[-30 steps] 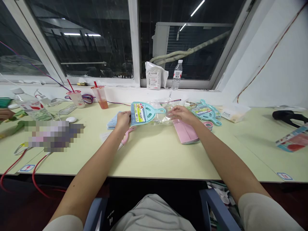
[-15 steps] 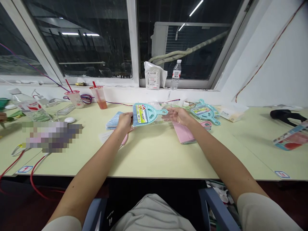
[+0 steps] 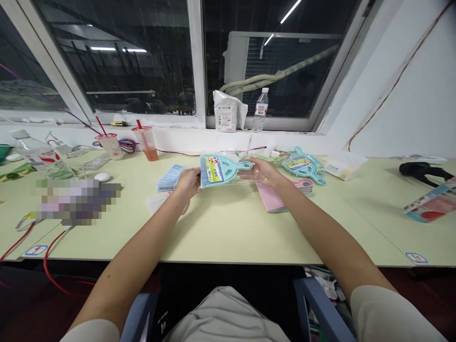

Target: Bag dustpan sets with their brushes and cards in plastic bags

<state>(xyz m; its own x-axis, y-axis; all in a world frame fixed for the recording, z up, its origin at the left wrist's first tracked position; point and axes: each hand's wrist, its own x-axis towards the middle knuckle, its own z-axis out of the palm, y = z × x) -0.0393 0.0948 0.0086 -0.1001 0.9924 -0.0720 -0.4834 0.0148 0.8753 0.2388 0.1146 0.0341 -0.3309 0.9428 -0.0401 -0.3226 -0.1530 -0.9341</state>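
A teal mini dustpan-and-brush set with a colourful label is held a little above the pale green table. My left hand grips its bristle end. My right hand is closed on the clear plastic bag around the handle end. Under my left hand lie a pink brush handle, mostly hidden, and a blue brush head. A flat pink dustpan rests just below my right wrist.
More teal sets and a white box lie to the right. Two drink cups, a bottle lying down and cables are at the left. A white packet and water bottle stand on the sill.
Both hands have carried the teal set slightly to the right and lifted it, with the bag drawn further over the handle. A co-worker's hand at the far left has gone out of view.
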